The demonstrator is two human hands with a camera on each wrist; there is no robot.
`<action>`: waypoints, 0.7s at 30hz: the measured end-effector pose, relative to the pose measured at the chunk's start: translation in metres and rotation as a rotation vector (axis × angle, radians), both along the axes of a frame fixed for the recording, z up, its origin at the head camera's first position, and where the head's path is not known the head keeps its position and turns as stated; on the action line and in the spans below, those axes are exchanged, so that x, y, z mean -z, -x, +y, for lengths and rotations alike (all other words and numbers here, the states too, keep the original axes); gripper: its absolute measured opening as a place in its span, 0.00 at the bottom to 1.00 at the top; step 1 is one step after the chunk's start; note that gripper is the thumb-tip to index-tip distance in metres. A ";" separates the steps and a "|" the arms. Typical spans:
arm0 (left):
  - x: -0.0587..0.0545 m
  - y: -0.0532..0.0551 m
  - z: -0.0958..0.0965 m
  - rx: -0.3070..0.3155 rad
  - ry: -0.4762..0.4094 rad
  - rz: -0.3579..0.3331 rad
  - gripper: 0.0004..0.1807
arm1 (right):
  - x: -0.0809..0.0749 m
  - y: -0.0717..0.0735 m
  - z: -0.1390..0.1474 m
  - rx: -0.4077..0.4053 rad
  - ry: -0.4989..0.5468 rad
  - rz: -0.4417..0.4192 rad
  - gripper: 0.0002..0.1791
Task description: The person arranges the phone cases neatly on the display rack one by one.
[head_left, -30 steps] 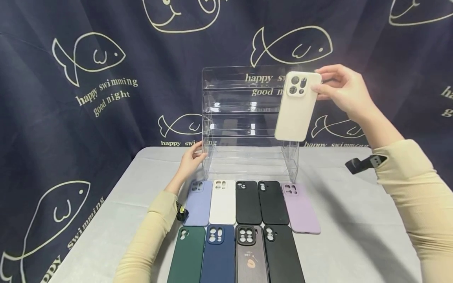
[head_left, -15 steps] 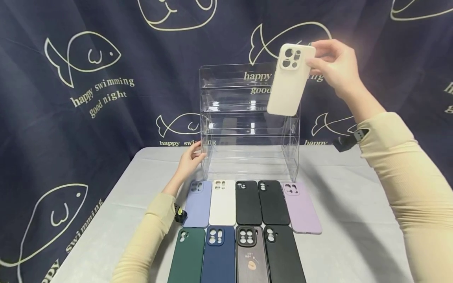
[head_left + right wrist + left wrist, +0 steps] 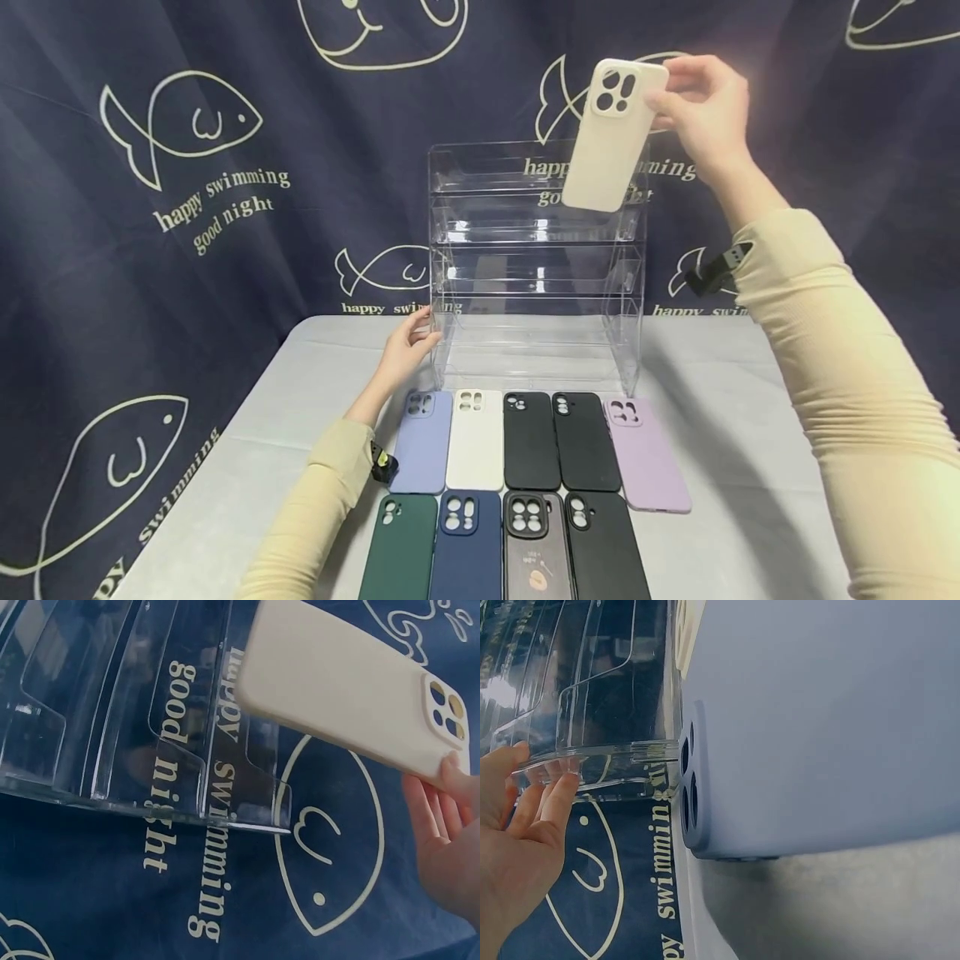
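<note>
My right hand pinches a cream phone case by its upper right edge, thumb on the near face and fingers behind. The case hangs tilted in front of the top of a clear tiered display rack; in the right wrist view the cream case overlaps the rack's top tier. At the rack's left side, my left hand holds the side edge; in the left wrist view thumb and fingers of the left hand lie about the clear edge. The rack's tiers show no cases.
Two rows of phone cases lie before the rack: light blue, white, black and lilac behind; green, navy, patterned and black in front. A dark fish-print curtain hangs behind the table.
My right hand has lifted the cream case upward and slightly left, from beside the rack's middle tiers to its top. My left hand stays at the rack's side.
</note>
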State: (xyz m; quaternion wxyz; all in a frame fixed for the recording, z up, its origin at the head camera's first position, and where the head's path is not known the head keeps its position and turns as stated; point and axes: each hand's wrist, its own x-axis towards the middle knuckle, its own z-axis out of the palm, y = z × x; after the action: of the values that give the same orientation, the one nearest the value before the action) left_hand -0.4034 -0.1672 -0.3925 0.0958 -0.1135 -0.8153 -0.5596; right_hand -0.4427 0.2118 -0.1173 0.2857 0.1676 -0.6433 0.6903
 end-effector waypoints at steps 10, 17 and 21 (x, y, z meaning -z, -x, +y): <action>0.004 0.004 -0.002 0.019 -0.005 0.040 0.32 | -0.013 0.027 -0.015 0.114 -0.007 -0.005 0.18; 0.003 0.001 -0.002 0.023 -0.009 0.052 0.32 | -0.020 0.040 -0.023 0.201 -0.053 -0.001 0.17; 0.003 0.002 -0.001 0.015 -0.002 0.050 0.32 | -0.022 0.049 -0.028 0.225 -0.081 0.050 0.16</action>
State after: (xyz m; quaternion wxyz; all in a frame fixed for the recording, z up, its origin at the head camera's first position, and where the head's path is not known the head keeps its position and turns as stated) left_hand -0.4056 -0.1685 -0.3957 0.1121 -0.1336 -0.8111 -0.5583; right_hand -0.4920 0.1838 -0.0954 0.3700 0.1229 -0.6781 0.6230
